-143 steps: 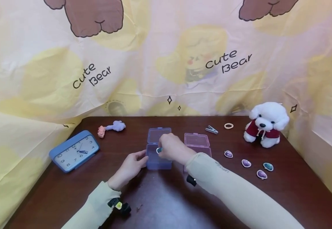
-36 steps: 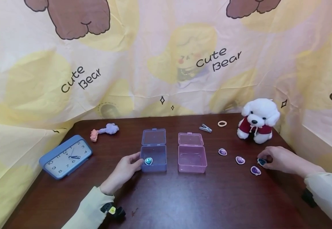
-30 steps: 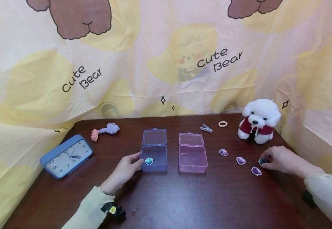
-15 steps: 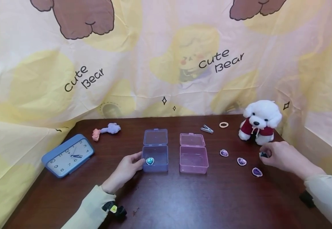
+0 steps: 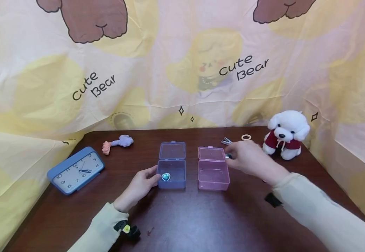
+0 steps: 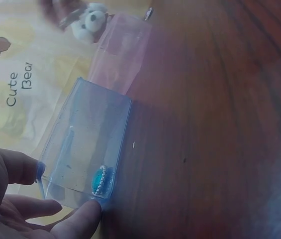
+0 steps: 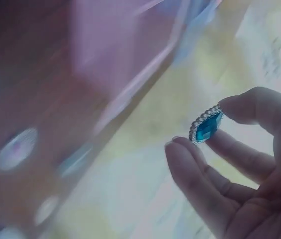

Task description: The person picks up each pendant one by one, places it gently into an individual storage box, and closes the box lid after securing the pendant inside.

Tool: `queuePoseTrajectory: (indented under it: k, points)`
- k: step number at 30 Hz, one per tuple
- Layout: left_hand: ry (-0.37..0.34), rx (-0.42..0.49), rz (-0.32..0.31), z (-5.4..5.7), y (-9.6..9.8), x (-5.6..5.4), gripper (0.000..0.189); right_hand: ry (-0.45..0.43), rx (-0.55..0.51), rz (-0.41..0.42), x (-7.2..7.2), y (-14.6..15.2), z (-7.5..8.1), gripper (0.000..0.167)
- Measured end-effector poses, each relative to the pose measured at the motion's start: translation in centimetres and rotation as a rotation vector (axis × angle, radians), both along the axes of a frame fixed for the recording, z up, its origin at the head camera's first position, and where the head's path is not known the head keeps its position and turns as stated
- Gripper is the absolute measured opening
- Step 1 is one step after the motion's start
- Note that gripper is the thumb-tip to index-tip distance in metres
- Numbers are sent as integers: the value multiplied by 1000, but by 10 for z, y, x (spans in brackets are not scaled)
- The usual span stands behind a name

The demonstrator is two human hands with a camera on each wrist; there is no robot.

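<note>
In the head view my left hand [image 5: 141,185] holds the left side of an open blue see-through plastic box [image 5: 172,183]. The left wrist view shows its thumb and fingers along the box's end wall. Inside the box, near that wall, lies a teal heart-shaped gem [image 5: 166,177] with a beaded edge. My right hand [image 5: 248,157] is raised at the right of an open pink see-through box [image 5: 213,184]. Its thumb and fingertips pinch a second teal gem [image 7: 208,128], also bead-edged, seen best in the right wrist view. No gem shows inside the pink box.
Blurred oval gems [image 7: 16,149] lie on the table in the right wrist view; the right arm covers that spot in the head view. A clothespin [image 5: 226,141], ring [image 5: 246,137] and plush dog [image 5: 288,134] stand behind. A blue clock [image 5: 76,170] and pink-purple toy [image 5: 121,141] are at left.
My right hand has picked up the second teal gem from the table and carried it left to beside the pink box. The left hand has stayed at the blue box.
</note>
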State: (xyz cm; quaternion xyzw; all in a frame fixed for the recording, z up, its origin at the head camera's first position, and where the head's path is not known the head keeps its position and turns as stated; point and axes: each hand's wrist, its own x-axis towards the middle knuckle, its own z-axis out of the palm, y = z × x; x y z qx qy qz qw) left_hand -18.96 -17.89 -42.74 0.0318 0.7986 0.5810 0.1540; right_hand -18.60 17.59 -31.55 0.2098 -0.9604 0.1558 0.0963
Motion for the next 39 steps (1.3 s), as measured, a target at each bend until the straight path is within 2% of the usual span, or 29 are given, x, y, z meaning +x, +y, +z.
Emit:
queuePoseTrajectory:
  k: [3,7,10,14,22,33,39]
  points:
    - [3,-4,-1,-1,0,0,53,-16,20,52,-10,-46,2,10]
    - [9,-16,-4,-2,1,-1,52,-125,75,78,-21,-100,-1,5]
    - [10,-34,-6,-2,3,-1,52,-247,118,53,-27,-129,-7,9]
    - [32,-62,-10,-1,5,-2,51,-338,195,14,-34,-154,-20,21]
    - [47,-107,-10,-1,4,-4,51,-403,320,-16,-45,-174,-36,41]
    - [27,-109,-4,0,0,-3,51,-429,421,-33,-52,-184,-46,33]
    - [36,-114,2,0,-2,-2,51,-429,467,-21,-54,-190,-55,34]
